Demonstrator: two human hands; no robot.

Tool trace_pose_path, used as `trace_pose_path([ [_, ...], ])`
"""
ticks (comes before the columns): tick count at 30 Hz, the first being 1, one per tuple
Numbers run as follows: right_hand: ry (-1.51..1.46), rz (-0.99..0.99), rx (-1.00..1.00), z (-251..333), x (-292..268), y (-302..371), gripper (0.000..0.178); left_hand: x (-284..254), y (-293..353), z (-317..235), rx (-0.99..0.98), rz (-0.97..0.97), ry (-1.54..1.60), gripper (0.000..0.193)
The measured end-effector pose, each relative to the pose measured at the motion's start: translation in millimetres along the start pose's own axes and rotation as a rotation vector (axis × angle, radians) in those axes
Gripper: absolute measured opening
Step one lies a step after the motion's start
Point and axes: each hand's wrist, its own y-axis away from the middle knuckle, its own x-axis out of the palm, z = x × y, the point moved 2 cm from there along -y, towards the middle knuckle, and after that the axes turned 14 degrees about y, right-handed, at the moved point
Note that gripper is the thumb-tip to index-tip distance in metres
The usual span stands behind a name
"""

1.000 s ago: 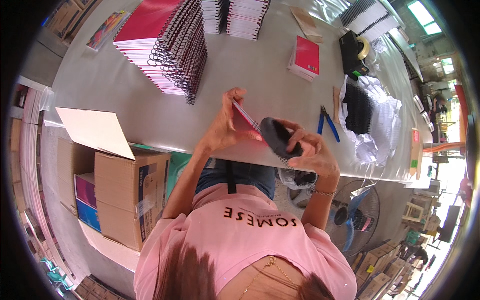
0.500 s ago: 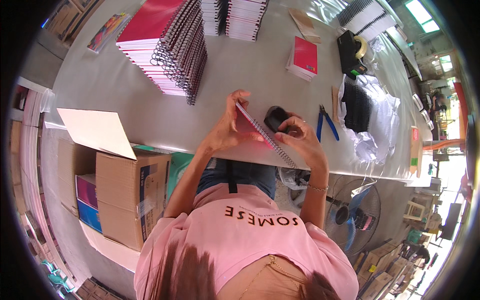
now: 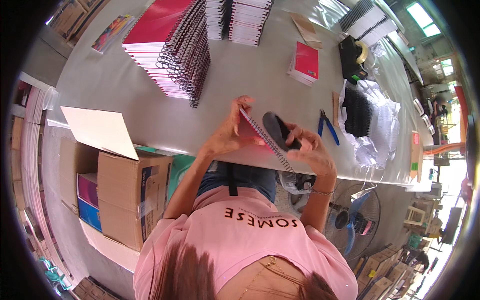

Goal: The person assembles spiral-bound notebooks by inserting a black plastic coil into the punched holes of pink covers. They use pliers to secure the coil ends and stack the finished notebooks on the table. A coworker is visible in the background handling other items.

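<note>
The left hand (image 3: 228, 132) grips a thin red notebook (image 3: 248, 128) with a springy coil (image 3: 282, 159). The right hand (image 3: 314, 153) holds a smooth, rounded black object (image 3: 273, 128).

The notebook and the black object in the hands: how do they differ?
The notebook is red, thin and flat; the black object is thicker and rounded. The notebook has a coil; the black object shows none. Both are held: the notebook in the left hand, the black object in the right hand.
</note>
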Motion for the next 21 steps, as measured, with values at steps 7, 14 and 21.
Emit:
trace_pose_path([
  [7, 0.125, 0.048, 0.117, 11, 2, -4, 0.033, -1, 1, -2, -0.006, 0.032, -0.045, 0.111],
  [14, -0.044, 0.109, 0.001, 20, 6, -4, 0.032, 0, -2, -2, 0.115, 0.056, -0.108, 0.11],
  [21, 0.048, 0.056, 0.085, 22, 7, -6, 0.032, 2, -2, -9, 0.078, 0.069, -0.126, 0.108],
])
